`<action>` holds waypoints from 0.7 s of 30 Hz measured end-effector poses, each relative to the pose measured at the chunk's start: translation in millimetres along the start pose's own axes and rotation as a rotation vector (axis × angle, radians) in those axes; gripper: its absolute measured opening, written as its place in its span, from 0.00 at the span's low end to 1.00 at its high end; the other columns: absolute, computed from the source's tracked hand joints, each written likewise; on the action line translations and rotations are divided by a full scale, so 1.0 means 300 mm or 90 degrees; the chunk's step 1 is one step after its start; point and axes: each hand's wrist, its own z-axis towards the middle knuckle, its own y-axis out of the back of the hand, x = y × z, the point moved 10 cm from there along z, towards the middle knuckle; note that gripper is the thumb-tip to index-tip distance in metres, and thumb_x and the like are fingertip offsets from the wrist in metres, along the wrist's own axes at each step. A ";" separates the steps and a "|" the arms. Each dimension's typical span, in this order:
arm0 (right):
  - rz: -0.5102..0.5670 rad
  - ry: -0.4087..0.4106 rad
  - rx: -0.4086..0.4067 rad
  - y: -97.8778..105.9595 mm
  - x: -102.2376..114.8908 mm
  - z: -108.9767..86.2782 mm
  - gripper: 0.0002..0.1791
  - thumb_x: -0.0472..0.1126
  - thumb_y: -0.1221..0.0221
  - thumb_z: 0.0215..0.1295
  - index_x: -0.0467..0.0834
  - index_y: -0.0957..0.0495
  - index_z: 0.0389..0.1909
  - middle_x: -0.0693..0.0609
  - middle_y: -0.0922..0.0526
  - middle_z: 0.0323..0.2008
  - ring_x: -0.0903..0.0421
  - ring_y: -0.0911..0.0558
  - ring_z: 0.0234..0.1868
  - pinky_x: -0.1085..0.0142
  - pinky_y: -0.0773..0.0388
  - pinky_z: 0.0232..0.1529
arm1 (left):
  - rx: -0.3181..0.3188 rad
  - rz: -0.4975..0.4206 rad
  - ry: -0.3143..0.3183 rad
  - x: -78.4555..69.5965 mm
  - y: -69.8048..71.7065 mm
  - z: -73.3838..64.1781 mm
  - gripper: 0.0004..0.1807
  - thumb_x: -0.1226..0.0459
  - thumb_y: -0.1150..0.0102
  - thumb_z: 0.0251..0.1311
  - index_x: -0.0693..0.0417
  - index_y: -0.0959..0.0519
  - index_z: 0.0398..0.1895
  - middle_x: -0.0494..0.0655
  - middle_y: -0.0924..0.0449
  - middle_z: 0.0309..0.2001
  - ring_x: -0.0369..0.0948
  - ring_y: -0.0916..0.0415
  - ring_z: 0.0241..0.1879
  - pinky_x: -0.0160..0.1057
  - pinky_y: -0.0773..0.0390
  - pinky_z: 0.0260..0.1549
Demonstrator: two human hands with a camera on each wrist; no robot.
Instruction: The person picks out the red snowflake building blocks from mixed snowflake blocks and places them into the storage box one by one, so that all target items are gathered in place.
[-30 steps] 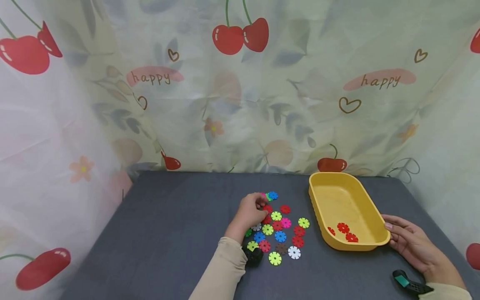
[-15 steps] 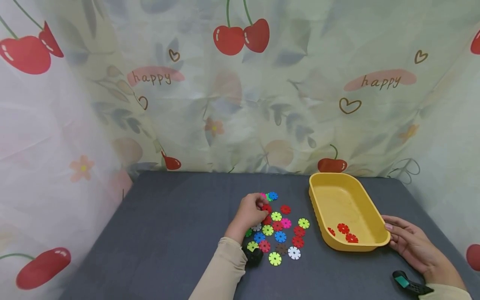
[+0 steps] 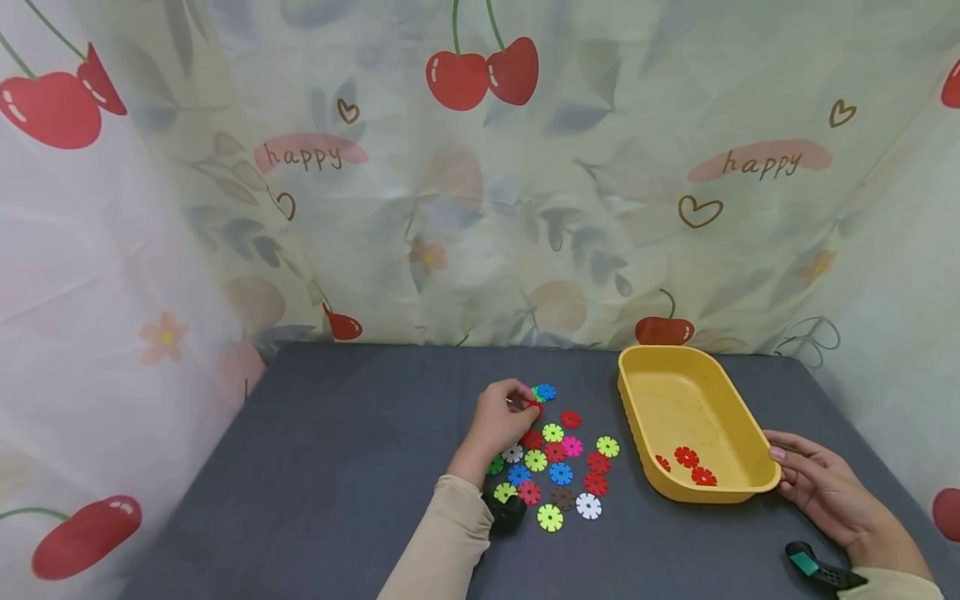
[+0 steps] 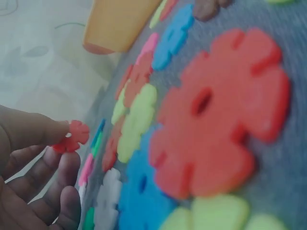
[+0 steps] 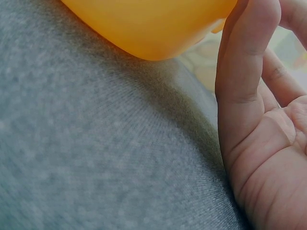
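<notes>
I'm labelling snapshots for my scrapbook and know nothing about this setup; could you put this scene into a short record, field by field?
Left grip: a bare hand pinching a red disc
Right grip: a bare hand touching the yellow tray at its right side
Tray contents: three red discs visible
Loose pieces: notched discs in mixed colours, left of the tray
Surface: dark grey tabletop
Backdrop: printed curtain with cherries

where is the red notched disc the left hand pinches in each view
Head: red notched disc below centre, slightly right, partly hidden by the left hand.
Left wrist: the disc is at left, just below mid-height.
Right wrist: not in it.
Shared landmark: yellow tray, at right in head, at top in both wrist views.
</notes>
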 end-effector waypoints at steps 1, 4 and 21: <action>-0.001 -0.001 -0.001 0.000 0.000 0.000 0.25 0.31 0.57 0.86 0.54 0.13 0.56 0.56 0.09 0.48 0.60 0.11 0.41 0.68 0.13 0.39 | -0.002 -0.005 -0.002 -0.004 0.000 0.000 0.04 0.69 0.32 0.68 0.59 0.16 0.42 0.52 0.18 0.38 0.41 0.21 0.34 0.38 0.19 0.33; 0.001 0.000 0.003 -0.003 0.001 0.000 0.25 0.31 0.57 0.86 0.53 0.13 0.57 0.55 0.09 0.48 0.60 0.11 0.41 0.68 0.13 0.39 | 0.003 -0.022 0.005 -0.012 -0.003 -0.002 0.04 0.67 0.32 0.69 0.57 0.15 0.44 0.50 0.18 0.40 0.39 0.20 0.35 0.37 0.18 0.34; 0.008 0.002 0.019 -0.005 -0.002 0.001 0.25 0.31 0.59 0.86 0.52 0.13 0.57 0.55 0.09 0.49 0.60 0.11 0.41 0.68 0.13 0.40 | 0.082 -0.153 0.041 -0.081 -0.137 -0.029 0.08 0.62 0.29 0.68 0.54 0.14 0.46 0.48 0.16 0.43 0.39 0.18 0.40 0.37 0.17 0.39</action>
